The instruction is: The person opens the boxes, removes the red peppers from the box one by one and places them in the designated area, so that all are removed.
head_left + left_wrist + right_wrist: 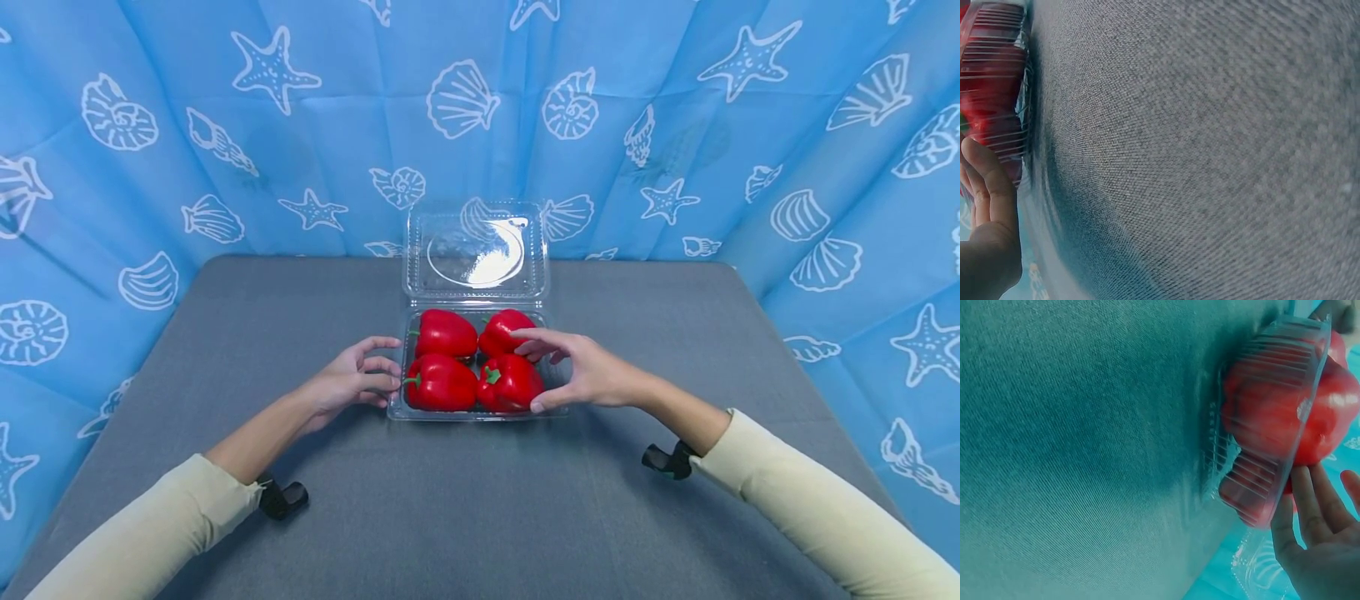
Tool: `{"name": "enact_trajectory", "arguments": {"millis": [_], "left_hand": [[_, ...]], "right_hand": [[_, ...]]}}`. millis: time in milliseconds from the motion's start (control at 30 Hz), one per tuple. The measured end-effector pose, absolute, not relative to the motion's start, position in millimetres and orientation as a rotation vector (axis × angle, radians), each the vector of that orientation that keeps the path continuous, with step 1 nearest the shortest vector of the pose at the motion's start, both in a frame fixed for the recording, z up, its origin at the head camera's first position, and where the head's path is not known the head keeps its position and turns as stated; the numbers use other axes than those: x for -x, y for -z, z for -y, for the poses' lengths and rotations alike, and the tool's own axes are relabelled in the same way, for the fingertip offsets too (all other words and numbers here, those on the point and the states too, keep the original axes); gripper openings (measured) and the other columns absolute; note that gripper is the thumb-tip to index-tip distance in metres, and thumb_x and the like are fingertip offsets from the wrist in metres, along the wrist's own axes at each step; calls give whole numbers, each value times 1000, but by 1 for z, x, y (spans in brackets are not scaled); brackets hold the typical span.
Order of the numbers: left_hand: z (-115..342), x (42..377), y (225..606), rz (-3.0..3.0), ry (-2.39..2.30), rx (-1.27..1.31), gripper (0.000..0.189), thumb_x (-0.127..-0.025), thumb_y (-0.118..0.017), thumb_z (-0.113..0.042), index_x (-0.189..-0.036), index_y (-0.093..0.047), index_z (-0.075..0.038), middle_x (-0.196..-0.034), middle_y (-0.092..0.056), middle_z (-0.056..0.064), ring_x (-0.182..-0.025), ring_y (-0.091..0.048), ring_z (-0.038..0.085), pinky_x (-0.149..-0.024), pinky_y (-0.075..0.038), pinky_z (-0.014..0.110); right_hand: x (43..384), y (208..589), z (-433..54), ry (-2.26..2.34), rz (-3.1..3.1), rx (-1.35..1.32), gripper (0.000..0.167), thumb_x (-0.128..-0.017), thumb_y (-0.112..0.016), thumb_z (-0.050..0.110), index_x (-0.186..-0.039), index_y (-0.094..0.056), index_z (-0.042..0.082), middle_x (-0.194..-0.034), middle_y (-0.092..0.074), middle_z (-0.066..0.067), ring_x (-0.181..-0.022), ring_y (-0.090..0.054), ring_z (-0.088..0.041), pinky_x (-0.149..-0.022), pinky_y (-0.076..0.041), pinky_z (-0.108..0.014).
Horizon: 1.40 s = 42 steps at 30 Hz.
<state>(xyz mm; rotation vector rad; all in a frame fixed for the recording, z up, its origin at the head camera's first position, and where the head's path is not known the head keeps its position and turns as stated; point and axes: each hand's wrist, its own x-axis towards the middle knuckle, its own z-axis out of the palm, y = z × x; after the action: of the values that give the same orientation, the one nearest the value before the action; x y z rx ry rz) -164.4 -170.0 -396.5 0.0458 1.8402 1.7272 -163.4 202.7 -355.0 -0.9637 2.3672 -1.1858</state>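
Observation:
A clear plastic clamshell container [450, 416] sits on the table with its lid [491, 260] raised at the back. Several red bell peppers lie inside in two rows, some with green stems. My left hand [352, 379] is at the container's left side, fingers relaxed, fingertips right at the rim. Over the right side reaches my right hand [588, 371], its fingers spread beside the front right bell pepper [513, 385]. The thumb is near the front right corner, the fingertips partly over the back right bell pepper [504, 329].
A grey cloth-covered table [480, 508] lies under the container. Behind and at both sides hangs a blue curtain [345, 142] with white shells and starfish. Black wrist straps [283, 500] show by both sleeves.

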Motion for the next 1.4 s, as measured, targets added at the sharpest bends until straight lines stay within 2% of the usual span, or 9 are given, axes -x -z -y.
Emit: {"name": "enact_trajectory", "arguments": {"millis": [267,633,933,1400], "left_hand": [[170,164,396,-1833,-1731,-45,66,-93,-67,-12,-147,-30,-11,-112,-62,11,-91,-68,23,-83,-54,36],[172,162,396,-1821,-1739,-63,63,-94,-66,-12,-146,-30,-10,-110,-63,10,-90,-68,23,-83,-54,36],[171,162,394,-1825,-1736,-54,64,-93,-67,-13,-146,-31,-10,-109,-63,9,-89,-68,23,-83,-54,36],[171,163,394,-1824,-1734,-57,63,-93,-67,-12,-145,-32,-10,-107,-63,9,-87,-68,22,-82,-54,36]], "right_hand": [[159,361,-198,1198,-2438,954,81,-74,-86,20,-144,-47,10,-131,-59,-7,-114,-57,-24,-89,-50,-53],[154,366,-193,1179,-2487,964,79,-74,-87,18,-142,-49,10,-132,-56,-9,-115,-55,-25,-87,-54,-51],[151,362,-192,1165,-2510,980,78,-73,-87,18,-141,-49,9,-129,-58,-7,-111,-55,-22,-85,-52,-53],[152,362,-190,1209,-2504,907,69,-69,-90,16,-126,-50,10,-121,-57,-2,-109,-57,-22,-85,-54,-50]]}}
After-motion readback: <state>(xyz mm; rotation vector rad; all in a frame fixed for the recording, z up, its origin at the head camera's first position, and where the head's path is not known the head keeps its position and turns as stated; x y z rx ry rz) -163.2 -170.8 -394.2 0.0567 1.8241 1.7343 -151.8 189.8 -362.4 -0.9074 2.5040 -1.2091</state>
